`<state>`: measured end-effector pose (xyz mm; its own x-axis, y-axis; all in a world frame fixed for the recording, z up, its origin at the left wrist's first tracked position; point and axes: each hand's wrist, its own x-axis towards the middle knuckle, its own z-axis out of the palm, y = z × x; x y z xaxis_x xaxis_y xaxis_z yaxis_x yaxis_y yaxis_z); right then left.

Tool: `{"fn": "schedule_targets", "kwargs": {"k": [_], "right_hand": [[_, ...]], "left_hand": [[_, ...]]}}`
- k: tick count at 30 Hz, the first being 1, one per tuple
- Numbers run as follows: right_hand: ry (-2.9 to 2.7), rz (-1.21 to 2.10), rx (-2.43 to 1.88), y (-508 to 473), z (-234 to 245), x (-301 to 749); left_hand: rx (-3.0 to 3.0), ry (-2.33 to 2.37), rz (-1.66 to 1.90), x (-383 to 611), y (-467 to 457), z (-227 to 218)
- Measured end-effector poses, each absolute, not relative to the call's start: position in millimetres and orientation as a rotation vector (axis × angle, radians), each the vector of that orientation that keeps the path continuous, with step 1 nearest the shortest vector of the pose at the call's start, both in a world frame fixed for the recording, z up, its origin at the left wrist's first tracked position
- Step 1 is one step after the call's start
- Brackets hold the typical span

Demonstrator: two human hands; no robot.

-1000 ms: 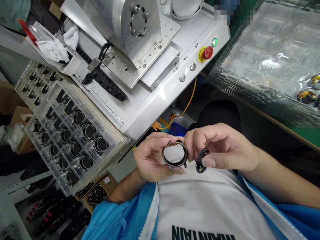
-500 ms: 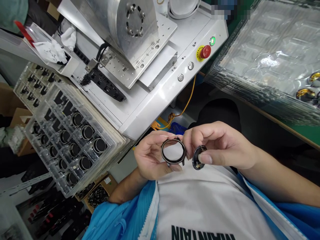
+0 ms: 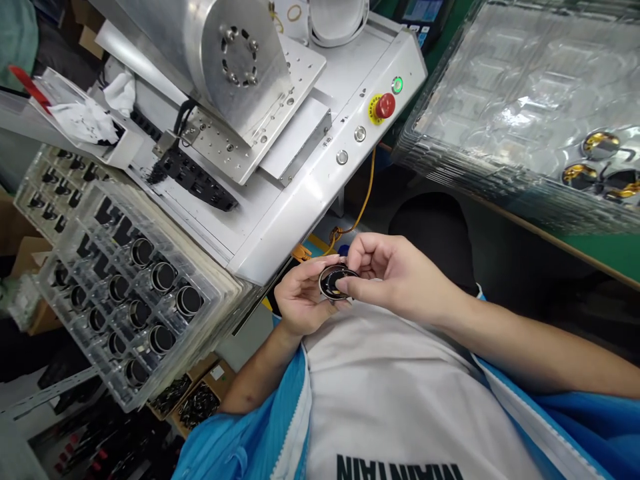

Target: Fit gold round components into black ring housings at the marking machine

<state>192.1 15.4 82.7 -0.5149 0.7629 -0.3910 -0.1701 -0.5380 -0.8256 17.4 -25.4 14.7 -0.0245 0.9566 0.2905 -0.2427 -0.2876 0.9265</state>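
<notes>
Near centre, the left hand (image 3: 300, 297) holds a round ring (image 3: 321, 287); at its three o'clock, the right hand (image 3: 393, 273) holds a black disc (image 3: 330, 283) within it. Beyond, a clear tray (image 3: 211, 312) of round parts (image 3: 163, 277) lies at nine, a white machine (image 3: 295, 208) at eleven.

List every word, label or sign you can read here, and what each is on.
"MAINTAIN": white cloth shirt, cut off by the picture's edge.
"EMERG…": yellow ring-shaped label around the red round button; the rest is unclear.
"手动": white machine panel, near a round silver button.
Too small or blurred: other marks along that panel, dark rectangular screen, small white label on a brown cardboard box.
</notes>
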Motion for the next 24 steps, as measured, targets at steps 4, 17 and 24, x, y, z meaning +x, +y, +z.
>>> {"fn": "schedule_targets", "kwargs": {"k": [4, 17, 24], "right_hand": [[-1.146, 1.917, -1.100, 12.2, 82.5, 187.1], [-1.229, 1.813, -1.118, 13.0, 82.6, 183.8], [-1.237, 1.804, -1.105, 15.1, 81.1, 184.6]], "left_hand": [[1.250, 0.879, 1.554, 18.9, -24.8, 14.4], [1.333, 0.939, 1.507, 14.6, -27.5, 9.6], [1.329, 0.947, 1.488, 13.5, -26.8, 7.6]]}}
